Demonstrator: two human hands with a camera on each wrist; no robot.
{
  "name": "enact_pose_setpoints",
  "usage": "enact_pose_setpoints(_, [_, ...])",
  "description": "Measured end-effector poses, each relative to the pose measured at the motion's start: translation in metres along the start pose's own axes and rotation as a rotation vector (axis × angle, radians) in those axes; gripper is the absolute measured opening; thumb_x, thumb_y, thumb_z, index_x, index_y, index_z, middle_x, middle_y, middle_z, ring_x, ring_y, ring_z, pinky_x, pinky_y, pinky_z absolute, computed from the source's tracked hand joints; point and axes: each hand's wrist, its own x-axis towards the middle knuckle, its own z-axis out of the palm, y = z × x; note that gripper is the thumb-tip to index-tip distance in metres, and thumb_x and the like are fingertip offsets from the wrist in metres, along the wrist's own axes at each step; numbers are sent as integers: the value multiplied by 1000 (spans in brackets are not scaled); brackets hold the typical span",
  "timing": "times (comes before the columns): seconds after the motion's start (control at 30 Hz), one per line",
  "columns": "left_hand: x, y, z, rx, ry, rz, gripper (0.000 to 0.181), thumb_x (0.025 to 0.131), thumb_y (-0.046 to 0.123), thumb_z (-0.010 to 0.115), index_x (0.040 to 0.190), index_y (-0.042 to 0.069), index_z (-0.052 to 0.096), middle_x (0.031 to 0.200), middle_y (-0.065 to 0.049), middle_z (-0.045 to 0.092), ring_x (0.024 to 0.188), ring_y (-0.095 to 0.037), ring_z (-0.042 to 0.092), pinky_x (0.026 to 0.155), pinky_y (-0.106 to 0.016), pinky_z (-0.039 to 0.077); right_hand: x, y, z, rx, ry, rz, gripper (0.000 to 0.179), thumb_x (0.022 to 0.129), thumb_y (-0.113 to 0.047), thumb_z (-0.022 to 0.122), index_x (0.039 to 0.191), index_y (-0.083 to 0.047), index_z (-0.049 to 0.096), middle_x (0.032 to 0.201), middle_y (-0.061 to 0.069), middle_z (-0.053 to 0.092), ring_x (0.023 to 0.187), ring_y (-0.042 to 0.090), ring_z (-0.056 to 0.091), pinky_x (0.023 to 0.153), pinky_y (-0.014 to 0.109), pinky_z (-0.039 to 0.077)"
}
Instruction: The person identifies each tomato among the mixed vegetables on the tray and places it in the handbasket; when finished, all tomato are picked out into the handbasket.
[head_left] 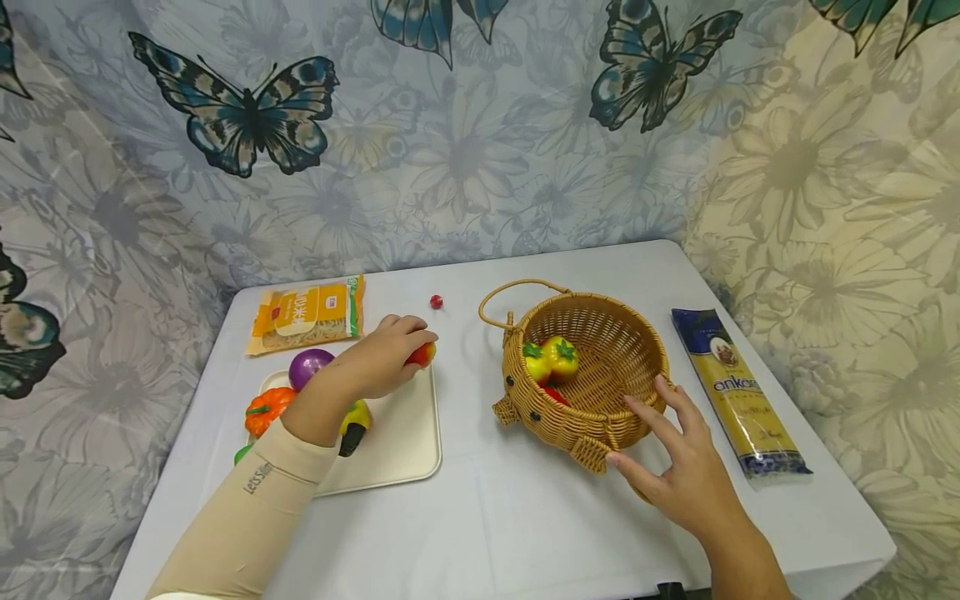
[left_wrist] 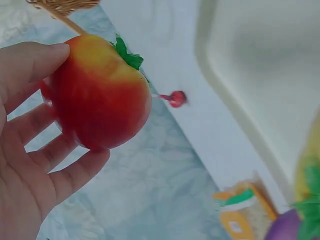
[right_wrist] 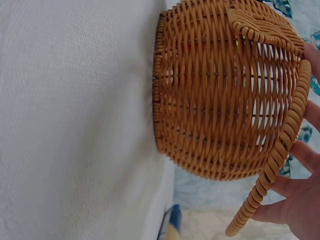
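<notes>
My left hand point(head_left: 387, 354) holds a red-and-yellow toy tomato point(left_wrist: 100, 95) above the far edge of a cream tray point(head_left: 405, 433). The tomato's green leafy top shows in the left wrist view. At the right, a brown wicker basket point(head_left: 600, 400) stands on the table. My right hand point(head_left: 678, 467) grips its near right rim, thumb outside and fingertips over the edge. Inside the basket lie yellow-green toy peppers point(head_left: 561, 358) and a red item point(head_left: 555, 396), partly hidden by the wall. One basket handle point(right_wrist: 280, 145) hangs beside my right fingers in the right wrist view.
On the tray's left side are a purple ball-like item point(head_left: 309, 367), an orange toy pumpkin point(head_left: 268, 410) and a yellow item with a dark end point(head_left: 356, 425). A grain bag point(head_left: 307, 317) lies behind, a small red item point(head_left: 437, 302) at the back, a pasta packet point(head_left: 738, 392) at the right.
</notes>
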Motion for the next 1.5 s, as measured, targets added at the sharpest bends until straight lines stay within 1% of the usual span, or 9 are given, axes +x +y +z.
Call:
enact_pose_setpoints(0.3, [5,23,-16,11,66,99,43,101,18,64,143,15,58,152,-10,47,137,-32,42,109,-47,48,-1,1,0,-4,2,2,79,70,-29,94,142,-17,62,160,25,34,152,48,23,101,81,32])
enact_pose_setpoints(0.53, [15,41,-26,23,103,166,43,101,17,64,143,14,58,151,-11,48,137,-32,41,111,-45,47,-1,3,-1,-14,13,-15,78,70,-32,94,141,-15,63,159,26,34,152,47,23,101,80,33])
enact_pose_setpoints(0.73, [24,57,-33,8,142,232,39,101,14,63,139,12,60,148,-11,50,135,-32,43,109,-44,48,-1,3,-1,-8,6,-6,78,70,-29,94,140,-15,64,160,25,34,151,49,23,101,81,32])
enact_pose_setpoints(0.83, [28,65,-36,10,144,254,38,102,14,63,139,13,60,148,-10,50,135,-31,43,108,-44,48,-1,4,-1,-10,8,-6,77,70,-29,94,140,-15,64,160,25,34,151,50,24,100,81,33])
enact_pose_setpoints(0.97, [35,78,-41,26,127,270,41,102,14,62,142,15,58,151,-9,47,139,-31,40,108,-45,47,-1,4,-2,-11,8,-5,77,70,-28,94,140,-16,64,160,25,34,150,50,24,98,82,34])
enact_pose_setpoints(1.1, [41,92,-46,28,116,300,42,101,13,62,142,16,57,153,-8,45,141,-31,38,111,-42,45,-2,4,-1,-7,7,-1,77,70,-29,94,140,-15,64,160,25,34,151,49,23,97,82,34])
enact_pose_setpoints(1.27, [50,109,-51,65,98,340,45,102,16,62,146,17,54,156,-7,42,142,-29,37,113,-40,43,-3,5,0,1,13,-12,78,72,-34,93,142,-17,62,160,26,34,151,49,23,99,82,33])
enact_pose_setpoints(1.4, [56,121,-51,92,84,363,48,101,16,63,148,18,52,155,-5,42,143,-29,37,114,-39,42,-3,5,1,3,15,-24,78,74,-38,92,142,-17,62,160,25,33,151,49,22,101,81,32])
enact_pose_setpoints(1.5, [61,128,-47,114,86,383,48,101,18,65,147,19,53,154,-5,44,144,-28,36,116,-39,41,-2,5,2,4,15,-33,77,75,-40,91,142,-16,62,160,25,33,151,50,23,101,81,32])
